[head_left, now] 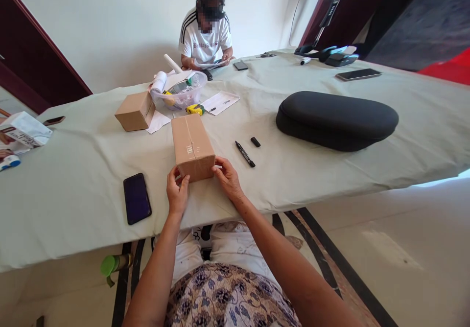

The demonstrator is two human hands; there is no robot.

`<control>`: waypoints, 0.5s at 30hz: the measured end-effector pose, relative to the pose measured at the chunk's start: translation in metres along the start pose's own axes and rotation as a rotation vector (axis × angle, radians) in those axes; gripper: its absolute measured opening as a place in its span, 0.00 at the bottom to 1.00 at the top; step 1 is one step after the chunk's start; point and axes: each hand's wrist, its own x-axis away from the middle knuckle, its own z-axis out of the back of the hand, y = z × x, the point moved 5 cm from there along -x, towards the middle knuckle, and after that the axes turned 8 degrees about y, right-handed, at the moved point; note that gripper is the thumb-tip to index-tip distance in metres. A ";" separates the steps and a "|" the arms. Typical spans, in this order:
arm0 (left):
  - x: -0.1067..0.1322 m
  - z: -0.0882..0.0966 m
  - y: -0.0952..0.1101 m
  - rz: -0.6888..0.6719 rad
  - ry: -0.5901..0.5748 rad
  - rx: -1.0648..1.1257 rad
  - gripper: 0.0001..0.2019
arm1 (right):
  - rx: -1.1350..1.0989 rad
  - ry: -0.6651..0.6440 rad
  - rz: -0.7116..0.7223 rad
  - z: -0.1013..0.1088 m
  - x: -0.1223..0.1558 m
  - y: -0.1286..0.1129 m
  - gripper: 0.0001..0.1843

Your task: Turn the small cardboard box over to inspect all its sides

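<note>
A taped brown cardboard box (193,143) rests on the cloth-covered table in front of me. My left hand (177,190) grips its near left corner, thumb on the front face. At the near right corner, my right hand (226,177) is closed on the box, with the fingertips behind the edge partly hidden. Right of the box lie an uncapped black marker (245,154) and its loose cap (255,142). A dark phone (137,198) lies flat to the left of my left hand.
Behind the box are a second cardboard box (135,111), a plastic basket (200,83) of odds and ends, a yellow tape measure (195,109) and a paper sheet (221,103). A large black case (337,120) lies right. A person (206,38) holding papers sits across the table (81,195).
</note>
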 end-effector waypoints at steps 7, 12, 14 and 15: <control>0.000 0.002 -0.016 -0.075 0.010 -0.144 0.27 | 0.139 -0.034 0.047 -0.005 0.002 0.012 0.28; 0.001 0.002 -0.012 -0.124 0.037 -0.198 0.28 | 0.282 -0.043 0.059 -0.009 0.006 0.016 0.38; 0.002 0.003 -0.013 -0.112 0.050 -0.179 0.28 | 0.265 -0.034 0.033 -0.009 0.006 0.017 0.37; 0.002 0.004 -0.013 -0.100 0.058 -0.168 0.28 | 0.238 -0.029 0.022 -0.008 0.006 0.017 0.35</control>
